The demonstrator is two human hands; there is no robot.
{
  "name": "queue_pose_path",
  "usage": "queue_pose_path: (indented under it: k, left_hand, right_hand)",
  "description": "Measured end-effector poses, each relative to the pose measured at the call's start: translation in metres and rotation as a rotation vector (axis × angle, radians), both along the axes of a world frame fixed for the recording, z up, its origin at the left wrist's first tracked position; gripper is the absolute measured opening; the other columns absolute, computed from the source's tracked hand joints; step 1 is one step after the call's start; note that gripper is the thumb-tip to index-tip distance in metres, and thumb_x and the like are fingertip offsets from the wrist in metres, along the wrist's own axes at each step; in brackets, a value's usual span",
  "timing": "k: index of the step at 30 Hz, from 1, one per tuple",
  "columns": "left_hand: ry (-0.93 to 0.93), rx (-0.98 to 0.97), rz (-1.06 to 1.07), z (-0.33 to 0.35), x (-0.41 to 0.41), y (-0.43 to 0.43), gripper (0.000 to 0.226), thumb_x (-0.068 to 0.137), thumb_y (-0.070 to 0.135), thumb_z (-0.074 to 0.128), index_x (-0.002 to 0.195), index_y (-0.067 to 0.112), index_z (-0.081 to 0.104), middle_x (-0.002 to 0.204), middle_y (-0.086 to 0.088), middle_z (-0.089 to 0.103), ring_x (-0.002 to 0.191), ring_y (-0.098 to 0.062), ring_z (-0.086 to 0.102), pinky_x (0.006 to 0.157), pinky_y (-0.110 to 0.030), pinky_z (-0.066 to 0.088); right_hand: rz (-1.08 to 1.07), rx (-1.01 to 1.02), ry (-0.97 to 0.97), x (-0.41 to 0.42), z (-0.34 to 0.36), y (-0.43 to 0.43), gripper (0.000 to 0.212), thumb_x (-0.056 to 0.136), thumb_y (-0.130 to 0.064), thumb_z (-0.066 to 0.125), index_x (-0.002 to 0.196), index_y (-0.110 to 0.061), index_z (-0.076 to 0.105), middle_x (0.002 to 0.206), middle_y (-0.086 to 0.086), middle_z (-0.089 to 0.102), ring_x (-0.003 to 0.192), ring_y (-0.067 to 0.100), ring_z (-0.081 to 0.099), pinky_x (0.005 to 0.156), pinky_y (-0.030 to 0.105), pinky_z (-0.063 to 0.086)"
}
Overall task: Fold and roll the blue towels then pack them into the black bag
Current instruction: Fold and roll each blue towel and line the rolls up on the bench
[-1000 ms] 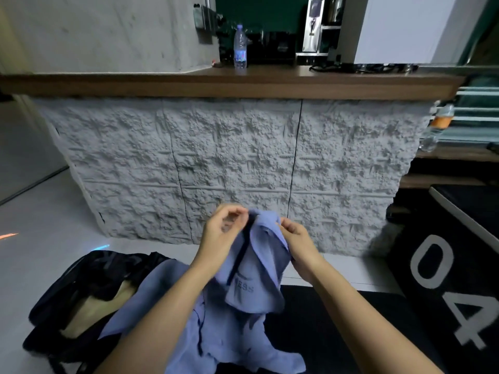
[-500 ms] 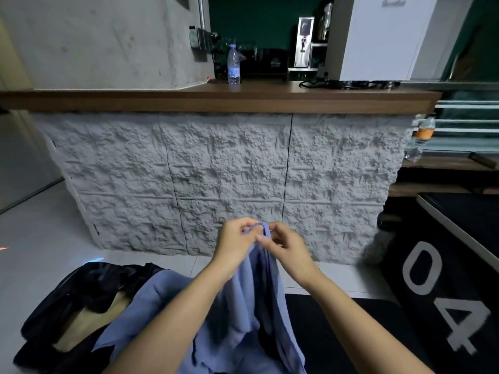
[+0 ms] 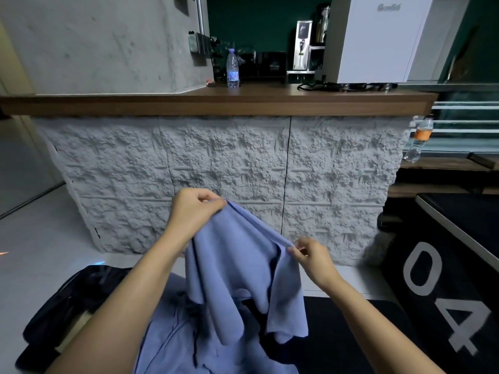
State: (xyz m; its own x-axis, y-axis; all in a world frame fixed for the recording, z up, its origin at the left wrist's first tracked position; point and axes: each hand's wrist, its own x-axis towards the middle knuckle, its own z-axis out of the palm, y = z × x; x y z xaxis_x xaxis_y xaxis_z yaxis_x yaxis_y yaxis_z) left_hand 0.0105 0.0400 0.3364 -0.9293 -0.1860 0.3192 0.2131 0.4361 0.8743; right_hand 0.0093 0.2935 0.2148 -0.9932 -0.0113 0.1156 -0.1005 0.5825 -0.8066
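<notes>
As the hands draw apart: half a second ago both pinched close together at the towel's top; now they stand separated, with the top edge stretched between them.
Left hand (image 3: 193, 211): the higher one, thumb and fingers pinching one end of that edge.
Right hand (image 3: 310, 261): lower and off to the right, pinching the edge further along.
Blue towel (image 3: 237, 265): held in the air before the person, hanging in loose drapes, with no fold made yet.
Other blue towels (image 3: 167, 346): a crumpled heap below, between the forearms.
Black bag (image 3: 67, 300): on the floor at lower left, just beside the heap, mouth open; no rolled towel shows inside.
Meaning for the task: this looks like spreading one towel out by its edge, so folding, rolling and packing all seem to lie ahead.
</notes>
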Motion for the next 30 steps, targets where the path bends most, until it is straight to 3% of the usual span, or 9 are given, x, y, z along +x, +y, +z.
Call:
queue_pose_path:
  k: [4,6,8,10,14,19,22,25,30]
  left_hand:
    - [-0.027,0.01,0.071,-0.011,-0.007,-0.008,0.011,0.073,0.01,0.068,0.065,0.003,0.07,0.066,-0.008,0.064,0.059,-0.003,0.048,0.063,-0.026,0.037]
    - [-0.129,0.018,-0.072,-0.024,-0.005,0.009,0.023,0.076,0.021,0.065,0.063,0.001,0.064,0.063,-0.007,0.053,0.061,-0.01,0.044,0.062,-0.028,0.03]
    - [-0.279,0.089,-0.264,-0.034,0.003,0.032,0.033,0.074,0.044,0.067,0.07,0.012,0.06,0.067,-0.005,0.048,0.065,-0.014,0.04,0.062,-0.028,0.029]
    - [-0.354,0.163,-0.365,-0.041,0.009,0.049,0.022,0.08,0.036,0.071,0.077,0.014,0.068,0.074,-0.004,0.064,0.07,-0.012,0.056,0.067,-0.025,0.043]
    - [-0.311,0.307,-0.254,-0.047,0.009,0.056,0.006,0.079,0.012,0.073,0.079,0.006,0.072,0.076,-0.007,0.07,0.072,-0.013,0.062,0.068,-0.018,0.048]
    - [-0.298,0.417,-0.129,-0.043,0.005,0.048,0.016,0.078,0.018,0.074,0.073,0.003,0.071,0.076,-0.015,0.07,0.068,-0.018,0.061,0.069,-0.03,0.047]
    - [-0.278,0.471,-0.08,-0.042,0.0,0.037,0.018,0.076,0.019,0.076,0.07,0.003,0.07,0.077,-0.015,0.068,0.071,-0.02,0.06,0.074,-0.034,0.046]
    - [-0.273,0.504,-0.066,-0.041,-0.004,0.027,0.016,0.076,0.015,0.076,0.065,0.007,0.068,0.072,-0.013,0.066,0.069,-0.02,0.058,0.073,-0.033,0.046]
    - [-0.259,0.498,-0.019,-0.044,-0.01,0.019,0.014,0.077,0.013,0.075,0.067,0.006,0.068,0.076,-0.014,0.069,0.07,-0.021,0.06,0.074,-0.035,0.047]
  right_hand:
    - [0.167,-0.568,-0.09,0.005,0.021,0.003,0.019,0.094,-0.024,0.056,0.085,-0.007,0.058,0.076,0.01,0.049,0.072,0.02,0.043,0.065,0.031,0.037]
    - [0.237,-0.615,-0.077,0.006,0.04,-0.008,0.004,0.094,-0.017,0.057,0.091,-0.014,0.057,0.072,0.01,0.049,0.062,0.015,0.044,0.052,0.022,0.035]
    - [0.314,-0.533,-0.014,0.005,0.056,-0.024,0.01,0.095,-0.012,0.054,0.086,-0.016,0.053,0.062,0.004,0.04,0.052,0.007,0.034,0.046,0.016,0.027]
    - [0.33,-0.498,0.037,0.002,0.064,-0.036,0.012,0.095,-0.008,0.052,0.084,-0.012,0.054,0.066,0.007,0.045,0.058,0.008,0.038,0.052,0.015,0.03]
    - [0.305,-0.426,0.153,0.005,0.062,-0.044,0.011,0.09,-0.014,0.063,0.091,-0.007,0.054,0.077,0.006,0.052,0.061,0.005,0.044,0.057,0.018,0.036]
    - [0.231,0.065,0.296,0.005,0.03,-0.032,0.027,0.073,-0.002,0.063,0.091,-0.017,0.05,0.096,-0.006,0.047,0.084,0.014,0.052,0.076,0.03,0.047]
    - [0.174,0.096,0.239,0.004,0.011,-0.014,0.027,0.077,0.006,0.057,0.083,-0.021,0.058,0.088,-0.003,0.059,0.079,0.017,0.059,0.075,0.032,0.05]
    - [0.136,0.122,0.158,0.003,-0.001,0.005,0.019,0.087,-0.005,0.058,0.084,-0.024,0.064,0.079,-0.004,0.067,0.075,0.016,0.063,0.072,0.035,0.053]
    - [0.114,0.252,0.116,0.004,0.012,0.03,0.006,0.091,-0.026,0.058,0.091,-0.028,0.053,0.057,0.001,0.054,0.055,0.019,0.048,0.056,0.037,0.039]
